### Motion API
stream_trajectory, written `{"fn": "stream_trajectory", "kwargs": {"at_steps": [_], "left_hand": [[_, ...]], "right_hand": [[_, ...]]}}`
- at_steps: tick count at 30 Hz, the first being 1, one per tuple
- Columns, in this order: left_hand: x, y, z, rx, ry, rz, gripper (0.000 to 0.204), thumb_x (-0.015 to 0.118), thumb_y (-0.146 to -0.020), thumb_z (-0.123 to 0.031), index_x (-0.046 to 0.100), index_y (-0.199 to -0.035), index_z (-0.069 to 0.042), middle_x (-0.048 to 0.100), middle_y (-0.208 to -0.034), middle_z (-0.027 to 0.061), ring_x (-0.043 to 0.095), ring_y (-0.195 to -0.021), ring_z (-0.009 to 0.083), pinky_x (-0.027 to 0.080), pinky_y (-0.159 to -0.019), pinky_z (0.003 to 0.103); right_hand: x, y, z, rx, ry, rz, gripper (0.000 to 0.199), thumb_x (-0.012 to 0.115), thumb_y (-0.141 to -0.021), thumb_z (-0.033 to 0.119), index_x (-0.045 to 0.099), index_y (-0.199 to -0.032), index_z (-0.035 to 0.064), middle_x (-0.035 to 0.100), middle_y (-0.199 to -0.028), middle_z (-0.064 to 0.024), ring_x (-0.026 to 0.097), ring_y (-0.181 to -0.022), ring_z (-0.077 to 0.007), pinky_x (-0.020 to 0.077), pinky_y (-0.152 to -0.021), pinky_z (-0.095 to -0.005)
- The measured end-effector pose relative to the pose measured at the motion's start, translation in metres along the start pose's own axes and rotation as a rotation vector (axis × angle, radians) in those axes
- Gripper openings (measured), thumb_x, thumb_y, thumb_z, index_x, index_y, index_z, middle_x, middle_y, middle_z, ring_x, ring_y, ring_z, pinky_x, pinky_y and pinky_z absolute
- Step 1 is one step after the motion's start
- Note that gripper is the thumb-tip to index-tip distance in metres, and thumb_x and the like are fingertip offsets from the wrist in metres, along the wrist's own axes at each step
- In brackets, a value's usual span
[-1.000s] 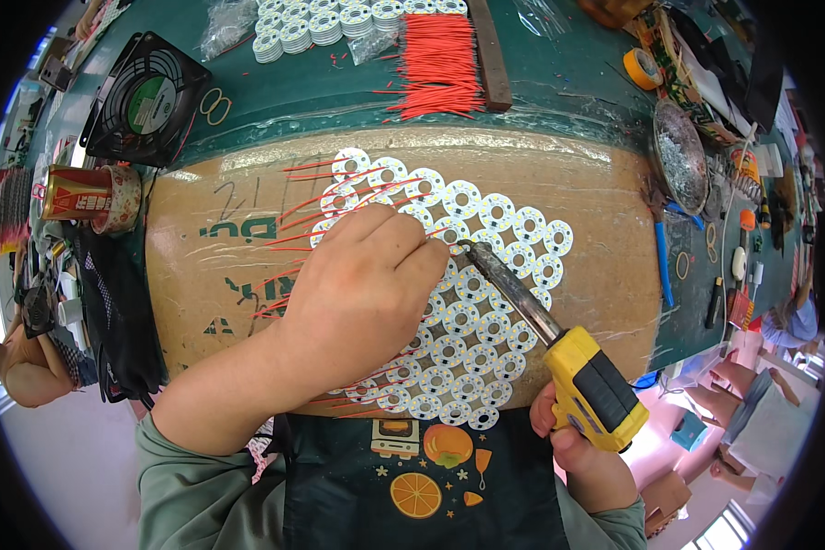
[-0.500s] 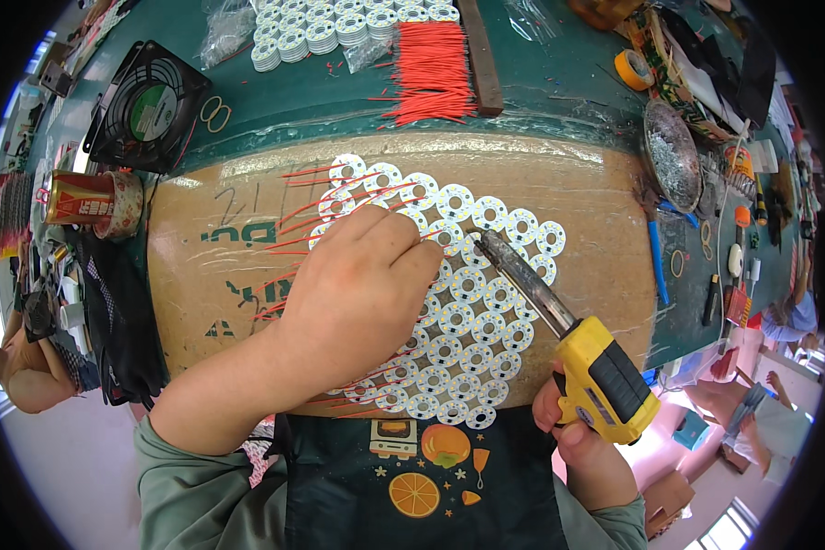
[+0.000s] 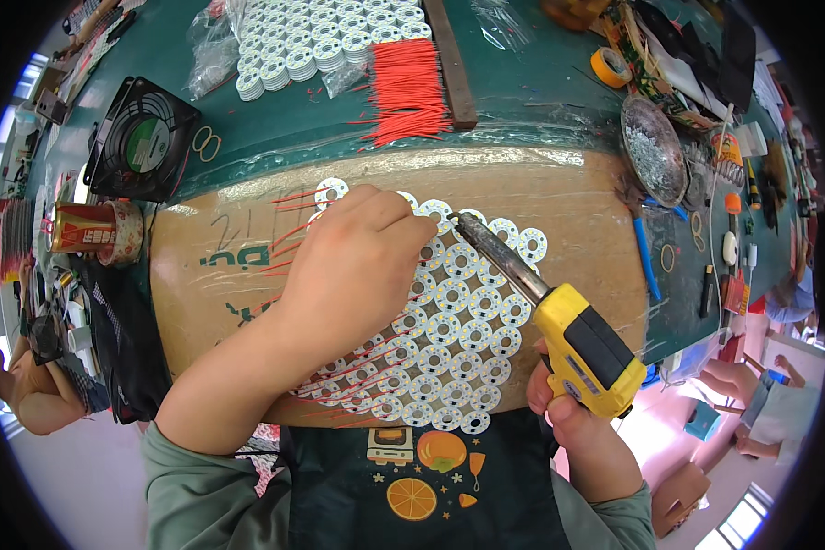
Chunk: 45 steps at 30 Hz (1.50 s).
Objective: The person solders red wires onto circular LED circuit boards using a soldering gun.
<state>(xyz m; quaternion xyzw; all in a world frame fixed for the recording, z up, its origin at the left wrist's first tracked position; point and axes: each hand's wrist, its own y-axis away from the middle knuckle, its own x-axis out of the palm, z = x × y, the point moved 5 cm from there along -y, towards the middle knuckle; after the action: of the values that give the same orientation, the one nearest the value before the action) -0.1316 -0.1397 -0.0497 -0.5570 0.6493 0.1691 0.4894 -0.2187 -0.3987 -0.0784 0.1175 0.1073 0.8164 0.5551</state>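
Note:
A grid of several white round LED boards point(image 3: 458, 330) lies on a cardboard sheet point(image 3: 577, 197), with thin red wires point(image 3: 289, 247) sticking out at its left side. My left hand point(image 3: 357, 266) rests on the boards with its fingertips pinched at the upper row; what it pinches is hidden. My right hand point(image 3: 582, 440) grips the yellow and black soldering gun point(image 3: 577, 344). The gun's dark metal tip point(image 3: 458, 223) points up-left and sits right by my left fingertips.
A bundle of red wires point(image 3: 408, 87) and more white boards point(image 3: 321, 37) lie on the green table beyond the cardboard. A black fan point(image 3: 142, 142) and a red can point(image 3: 82, 227) stand at the left. A metal dish point(image 3: 655, 151) and small tools crowd the right side.
The soldering gun's tip has shifted slightly up along the boards toward my left fingertips. My left hand stays on the boards.

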Motion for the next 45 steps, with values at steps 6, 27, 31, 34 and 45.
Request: {"fn": "stream_trajectory", "kwargs": {"at_steps": [6, 27, 31, 34, 45], "left_hand": [[0.0, 0.005, 0.003, -0.018, 0.046, -0.06, 0.017, 0.075, -0.081, -0.002, 0.075, -0.097, -0.007, 0.069, -0.093, 0.0086, 0.067, -0.089, 0.0293, 0.054, -0.077, 0.04], [0.002, 0.003, 0.003, 0.012, 0.047, -0.046, 0.016, 0.066, -0.079, 0.0, 0.072, -0.094, -0.005, 0.063, -0.087, 0.0091, 0.062, -0.087, 0.0297, 0.052, -0.079, 0.041], [0.002, 0.003, 0.003, 0.003, 0.044, -0.03, 0.016, 0.066, -0.08, 0.0, 0.072, -0.094, -0.004, 0.064, -0.088, 0.0094, 0.062, -0.087, 0.0298, 0.052, -0.079, 0.041], [0.002, 0.003, 0.003, -0.001, 0.051, -0.032, 0.017, 0.066, -0.08, 0.0, 0.072, -0.095, -0.004, 0.064, -0.089, 0.0096, 0.062, -0.088, 0.0298, 0.052, -0.08, 0.041], [0.001, 0.0, 0.001, -0.051, 0.029, 0.012, 0.014, 0.074, -0.083, -0.004, 0.075, -0.096, -0.007, 0.069, -0.095, 0.0091, 0.066, -0.092, 0.03, 0.054, -0.079, 0.04]], "right_hand": [[-0.005, 0.005, -0.017, 0.101, -0.026, -0.046, 0.085, 0.09, -0.075, 0.047, 0.051, -0.134, -0.0023, 0.056, -0.076, -0.0015, 0.053, -0.064, -0.0117, 0.0427, -0.056, -0.026], [0.001, 0.005, -0.011, 0.136, -0.086, -0.063, 0.074, 0.086, -0.079, 0.045, 0.053, -0.126, -0.0014, 0.052, -0.076, 0.0009, 0.049, -0.066, -0.0106, 0.0411, -0.059, -0.0272], [-0.003, 0.003, -0.013, 0.076, -0.102, -0.044, 0.083, 0.088, -0.078, 0.046, 0.051, -0.135, -0.0026, 0.054, -0.075, -0.0002, 0.051, -0.065, -0.0106, 0.0418, -0.058, -0.026], [-0.005, 0.003, -0.014, 0.019, -0.08, -0.017, 0.089, 0.088, -0.079, 0.046, 0.048, -0.141, -0.003, 0.055, -0.075, -0.001, 0.051, -0.064, -0.0107, 0.0419, -0.057, -0.0253], [0.0, 0.001, -0.01, 0.027, -0.145, -0.063, 0.087, 0.087, -0.08, 0.047, 0.048, -0.139, -0.0028, 0.054, -0.076, -0.0008, 0.051, -0.065, -0.0101, 0.0415, -0.056, -0.0255]]}}
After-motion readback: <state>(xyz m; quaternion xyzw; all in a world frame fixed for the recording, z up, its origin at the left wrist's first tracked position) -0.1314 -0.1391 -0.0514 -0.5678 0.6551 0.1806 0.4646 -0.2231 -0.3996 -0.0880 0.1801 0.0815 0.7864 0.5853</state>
